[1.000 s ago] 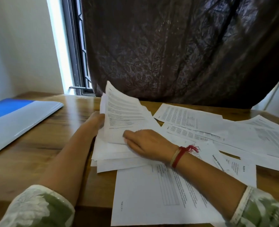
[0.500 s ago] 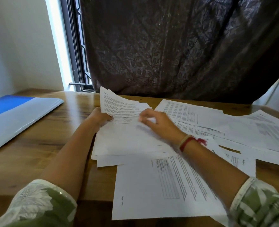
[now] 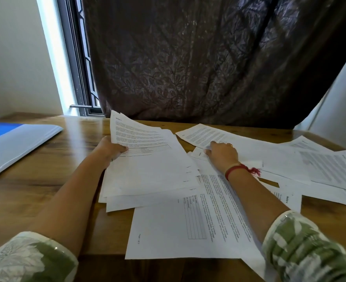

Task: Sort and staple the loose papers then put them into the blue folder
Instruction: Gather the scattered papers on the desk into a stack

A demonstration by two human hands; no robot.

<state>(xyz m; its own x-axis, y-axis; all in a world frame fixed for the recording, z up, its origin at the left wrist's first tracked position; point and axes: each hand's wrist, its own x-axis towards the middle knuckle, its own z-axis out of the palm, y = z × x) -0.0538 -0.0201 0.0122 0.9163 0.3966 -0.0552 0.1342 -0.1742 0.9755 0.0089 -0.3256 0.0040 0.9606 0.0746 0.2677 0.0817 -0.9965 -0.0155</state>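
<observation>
My left hand (image 3: 112,149) grips the left edge of a gathered stack of printed papers (image 3: 147,169), its far end lifted off the wooden table (image 3: 56,180). My right hand (image 3: 222,154) lies on loose sheets to the right of the stack, its fingers curled on a small sheet (image 3: 198,154) and touching a long printed sheet (image 3: 204,135). More loose papers (image 3: 320,169) spread across the right of the table. A large printed sheet (image 3: 188,226) lies at the near edge. The blue folder (image 3: 11,143) rests at the far left. No stapler is in view.
A dark patterned curtain (image 3: 208,58) hangs behind the table's far edge. A window frame (image 3: 76,58) stands at the back left. Bare wood shows between the folder and the stack.
My right hand left the top of the stack and moved right onto the loose sheets. The stack in my left hand has settled lower and flatter.
</observation>
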